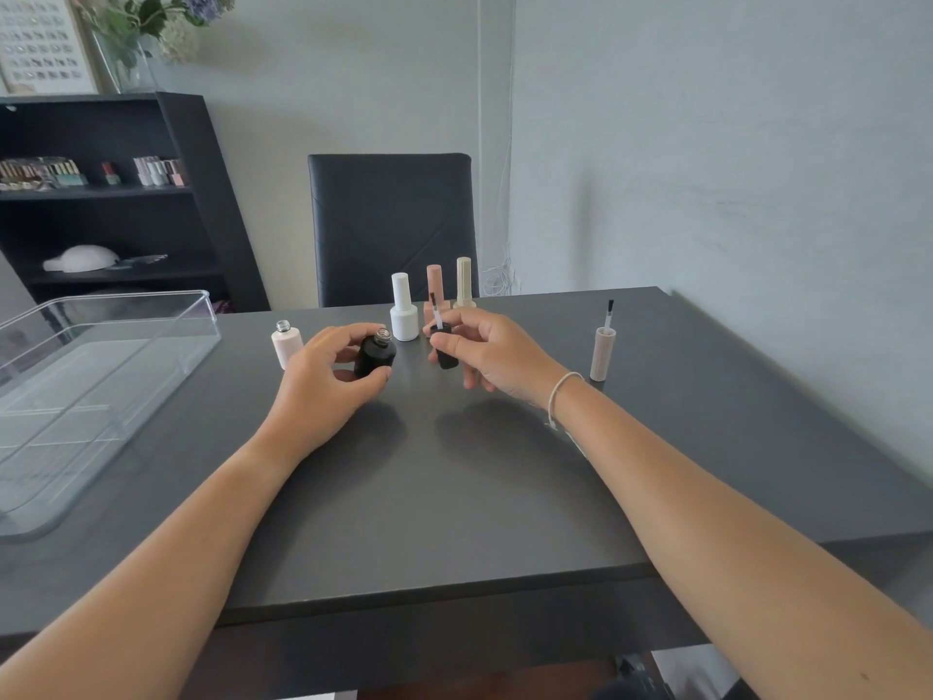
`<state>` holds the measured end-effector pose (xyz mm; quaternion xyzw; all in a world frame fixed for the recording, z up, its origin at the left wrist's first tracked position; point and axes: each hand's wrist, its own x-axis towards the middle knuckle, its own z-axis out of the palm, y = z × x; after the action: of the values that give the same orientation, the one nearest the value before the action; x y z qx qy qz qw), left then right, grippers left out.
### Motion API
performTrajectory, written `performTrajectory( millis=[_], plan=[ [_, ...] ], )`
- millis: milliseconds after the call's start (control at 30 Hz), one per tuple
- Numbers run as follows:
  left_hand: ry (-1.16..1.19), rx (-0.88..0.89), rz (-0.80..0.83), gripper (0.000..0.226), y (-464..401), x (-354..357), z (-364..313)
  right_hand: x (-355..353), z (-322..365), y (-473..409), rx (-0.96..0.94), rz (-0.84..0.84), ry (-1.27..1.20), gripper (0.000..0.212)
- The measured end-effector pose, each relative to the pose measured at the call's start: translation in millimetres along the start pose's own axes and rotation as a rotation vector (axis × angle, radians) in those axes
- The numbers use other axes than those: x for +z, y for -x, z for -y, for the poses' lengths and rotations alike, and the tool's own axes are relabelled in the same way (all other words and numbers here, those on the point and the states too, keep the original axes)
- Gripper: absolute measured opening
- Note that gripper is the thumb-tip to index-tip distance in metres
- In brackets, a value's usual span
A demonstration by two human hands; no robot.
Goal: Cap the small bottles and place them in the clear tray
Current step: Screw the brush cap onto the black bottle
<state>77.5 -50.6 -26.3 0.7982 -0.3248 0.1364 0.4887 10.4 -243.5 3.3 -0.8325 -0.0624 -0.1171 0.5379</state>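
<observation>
My left hand point(325, 376) grips an uncapped black bottle point(376, 353) with a silver threaded neck, just above the dark table point(454, 497). To its right, my right hand point(484, 353) holds a black brush cap point(445, 348) upside down, brush pointing up. A pale pink uncapped bottle point(286, 345) stands left of my left hand. Behind my hands stand three capped bottles: white point(404, 310), pink point(434, 290) and cream point(464, 282). A beige brush cap point(602, 351) stands upside down at the right. The clear tray point(126, 356) sits at the left.
A dark chair point(391, 224) stands behind the table. A black shelf unit point(116, 204) with small bottles and a vase on top is at the back left. The wall runs close along the table's right side.
</observation>
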Motion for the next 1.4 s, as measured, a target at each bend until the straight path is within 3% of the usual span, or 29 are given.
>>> performTrajectory(
  millis=[200, 400, 900, 1400],
  plan=[
    [0.011, 0.009, 0.018, 0.046, 2.1, 0.5, -2.6, -1.0, 0.0, 2.1, -0.04, 0.013, 0.001, 0.032],
    [0.024, -0.014, -0.026, 0.046, 2.9, 1.0, -4.0, -1.7, 3.1, 4.2, -0.053, -0.059, -0.045, 0.001],
    [0.015, 0.018, -0.008, 0.039, 3.2, 3.0, -5.5, 1.7, 0.4, 2.4, -0.128, -0.181, 0.029, 0.005],
    [-0.033, 0.088, 0.059, 0.038, 4.4, 6.0, -10.7, 9.0, -5.8, 0.6, -0.272, -0.08, 0.224, 0.015]
  ],
)
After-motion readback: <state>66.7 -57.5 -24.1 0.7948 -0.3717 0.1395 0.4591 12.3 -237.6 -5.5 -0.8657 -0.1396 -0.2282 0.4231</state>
